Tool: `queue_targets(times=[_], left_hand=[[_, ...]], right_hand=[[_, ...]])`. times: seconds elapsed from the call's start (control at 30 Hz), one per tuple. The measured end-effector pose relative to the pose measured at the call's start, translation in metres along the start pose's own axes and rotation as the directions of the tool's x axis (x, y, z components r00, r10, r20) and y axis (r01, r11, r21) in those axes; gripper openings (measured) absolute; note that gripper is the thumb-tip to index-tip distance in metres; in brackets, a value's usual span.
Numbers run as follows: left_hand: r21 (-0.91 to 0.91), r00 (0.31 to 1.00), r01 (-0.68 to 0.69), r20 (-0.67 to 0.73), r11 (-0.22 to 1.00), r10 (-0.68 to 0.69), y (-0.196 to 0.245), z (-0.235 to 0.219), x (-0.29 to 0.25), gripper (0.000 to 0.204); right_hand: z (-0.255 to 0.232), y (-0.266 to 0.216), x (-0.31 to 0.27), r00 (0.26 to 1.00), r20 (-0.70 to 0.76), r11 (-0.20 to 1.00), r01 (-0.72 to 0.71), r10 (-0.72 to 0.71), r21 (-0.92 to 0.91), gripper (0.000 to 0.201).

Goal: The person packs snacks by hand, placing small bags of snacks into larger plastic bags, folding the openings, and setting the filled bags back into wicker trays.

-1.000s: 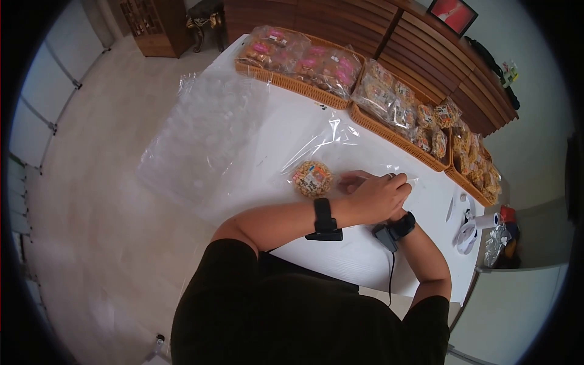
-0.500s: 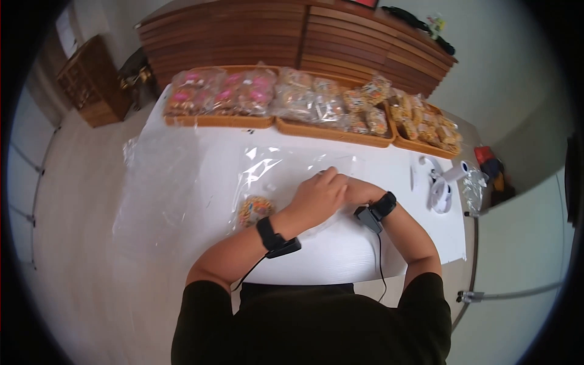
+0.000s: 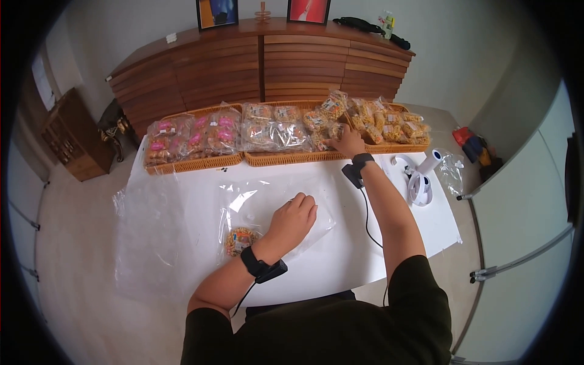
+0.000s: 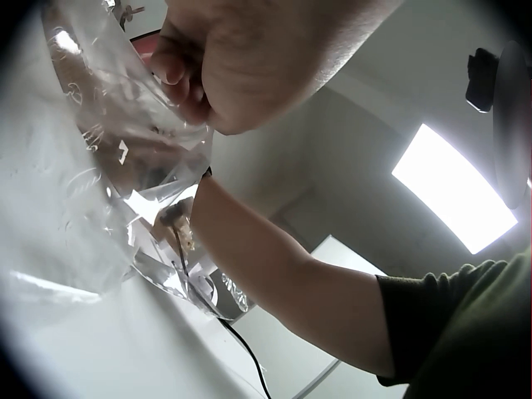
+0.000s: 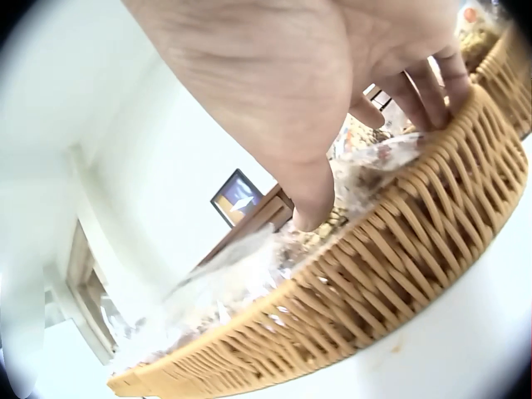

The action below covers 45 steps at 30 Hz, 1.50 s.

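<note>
My left hand (image 3: 294,219) has its fingers curled on the edge of a large clear plastic bag (image 3: 249,202), lifting that edge off the white table in the left wrist view. At the bag's lower left lies a round, labelled pack of nut-like snack (image 3: 241,241), overlapped by clear film. My right hand (image 3: 348,144) reaches into the middle wicker basket (image 3: 292,159), over its right end. In the right wrist view the thumb (image 5: 314,195) and fingers (image 5: 428,96) are spread over wrapped snack packs, some hidden under the palm.
A left basket (image 3: 198,165) holds packs with pink labels, and a right basket (image 3: 398,148) holds yellowish snack packs. More clear bags (image 3: 149,225) lie at the table's left. A white roll and ring-shaped item (image 3: 421,188) stand at the right. A black cable (image 3: 368,225) trails from the right wrist.
The right hand has left the left hand and moved forward into the middle basket. My left hand stays on the bag. The head view has swung right and upward.
</note>
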<state>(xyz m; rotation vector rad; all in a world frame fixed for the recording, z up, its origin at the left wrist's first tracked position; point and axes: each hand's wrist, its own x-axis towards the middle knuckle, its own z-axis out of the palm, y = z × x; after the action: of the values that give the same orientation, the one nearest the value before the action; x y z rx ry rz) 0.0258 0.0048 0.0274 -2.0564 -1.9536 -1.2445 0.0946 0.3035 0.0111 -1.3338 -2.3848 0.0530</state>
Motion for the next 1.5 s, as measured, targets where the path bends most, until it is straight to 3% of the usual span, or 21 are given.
queue_targets(times=[0.1, 0.13, 0.2, 0.3, 0.4, 0.47, 0.5, 0.53, 0.63, 0.67, 0.77, 0.97, 1.07, 1.13, 1.17, 1.2, 1.27, 1.3, 1.33, 1.4, 1.5], left_hand=[[0.002, 1.0, 0.001, -0.02, 1.0, -0.001, 0.0, -0.002, -0.001, 0.006], [-0.008, 0.999, -0.001, -0.043, 1.0, 0.001, 0.0, -0.002, -0.001, 0.008], [0.047, 1.0, -0.02, 0.0, 0.999, 0.02, 0.001, -0.005, -0.001, 0.013], [0.116, 0.996, -0.062, 0.077, 0.991, 0.053, 0.003, -0.006, -0.001, 0.021], [0.125, 0.988, -0.087, 0.138, 0.988, 0.07, -0.004, -0.001, -0.005, 0.023], [0.107, 0.981, -0.092, 0.181, 0.99, 0.072, -0.005, 0.004, -0.008, 0.021], [0.125, 0.976, -0.084, 0.209, 0.989, 0.056, -0.004, 0.005, -0.008, 0.016], [0.143, 0.97, -0.078, 0.239, 0.987, 0.042, -0.002, 0.006, -0.008, 0.011], [0.094, 0.98, -0.024, 0.199, 0.995, 0.005, 0.007, 0.009, -0.009, 0.007], [0.09, 0.976, -0.027, 0.215, 0.996, 0.007, 0.009, 0.009, -0.01, 0.007], [0.092, 0.978, -0.022, 0.21, 0.996, 0.002, 0.011, 0.009, -0.01, 0.008], [0.094, 0.995, -0.005, 0.1, 0.996, -0.004, 0.016, 0.004, -0.006, 0.01], [0.171, 0.998, -0.046, 0.044, 0.984, 0.039, 0.016, 0.004, -0.008, 0.011], [0.155, 0.994, -0.107, -0.02, 0.982, 0.111, 0.017, 0.006, -0.008, 0.012], [0.178, 0.996, -0.075, -0.03, 0.981, 0.082, 0.016, 0.006, -0.009, 0.012], [0.177, 0.995, -0.1, -0.011, 0.979, 0.104, 0.015, 0.006, -0.01, 0.013], [0.185, 0.995, -0.1, -0.002, 0.978, 0.102, 0.014, 0.007, -0.011, 0.014], [0.193, 0.989, -0.14, -0.017, 0.971, 0.146, 0.014, 0.007, -0.01, 0.014], [0.2, 0.98, -0.185, -0.032, 0.962, 0.196, 0.014, 0.008, -0.01, 0.015], [0.207, 0.976, -0.195, -0.054, 0.959, 0.21, 0.013, 0.009, -0.011, 0.015], [0.194, 0.971, -0.221, -0.05, 0.956, 0.235, 0.012, 0.009, -0.01, 0.015]], right_hand=[[0.005, 0.003, 0.006, 0.994, 0.113, 0.999, -0.008, 0.003, 0.044, 0.045], [0.001, 0.005, 0.005, 0.997, 0.072, 0.999, -0.029, 0.026, 0.038, 0.035], [-0.009, 0.012, 0.003, 0.995, -0.097, 0.984, -0.017, 0.035, 0.175, 0.03], [-0.038, 0.028, -0.021, 0.899, -0.398, 0.874, 0.335, -0.185, 0.351, 0.035], [-0.077, 0.037, -0.064, 0.909, -0.349, 0.862, 0.354, -0.226, 0.364, 0.043], [-0.09, 0.042, -0.099, 0.971, -0.213, 0.74, 0.219, -0.105, 0.636, 0.049], [-0.092, 0.047, -0.113, 0.967, -0.193, 0.694, 0.255, -0.167, 0.673, 0.048], [-0.101, 0.048, -0.127, 0.979, -0.108, 0.695, 0.2, -0.175, 0.691, 0.045], [-0.1, 0.046, -0.164, 0.963, 0.082, 0.398, 0.029, -0.258, 0.917, 0.047], [-0.1, 0.042, -0.17, 0.966, 0.088, 0.394, 0.016, -0.243, 0.919, 0.047], [-0.092, 0.038, -0.18, 0.893, 0.157, 0.623, 0.16, -0.422, 0.766, 0.051], [-0.079, 0.004, -0.173, 0.848, 0.173, 0.58, 0.181, -0.501, 0.794, 0.051], [-0.068, -0.013, -0.168, 0.779, 0.198, 0.561, 0.226, -0.595, 0.797, 0.05], [-0.055, -0.02, -0.169, 0.737, 0.31, 0.421, -0.039, -0.6, 0.906, 0.05], [-0.054, -0.023, -0.166, 0.648, 0.477, 0.405, -0.272, -0.593, 0.873, 0.051], [-0.053, -0.031, -0.165, 0.621, 0.479, 0.402, -0.272, -0.62, 0.874, 0.051], [-0.052, -0.043, -0.164, 0.51, 0.581, 0.388, -0.44, -0.634, 0.81, 0.047], [-0.043, -0.047, -0.166, 0.571, 0.512, 0.381, -0.342, -0.642, 0.859, 0.044], [-0.035, -0.052, -0.165, 0.554, 0.516, 0.387, -0.34, -0.654, 0.857, 0.044], [-0.025, -0.062, -0.164, 0.635, 0.496, 0.5, -0.193, -0.592, 0.844, 0.038], [-0.012, -0.071, -0.154, 0.582, 0.541, 0.505, -0.244, -0.607, 0.828, 0.033]])
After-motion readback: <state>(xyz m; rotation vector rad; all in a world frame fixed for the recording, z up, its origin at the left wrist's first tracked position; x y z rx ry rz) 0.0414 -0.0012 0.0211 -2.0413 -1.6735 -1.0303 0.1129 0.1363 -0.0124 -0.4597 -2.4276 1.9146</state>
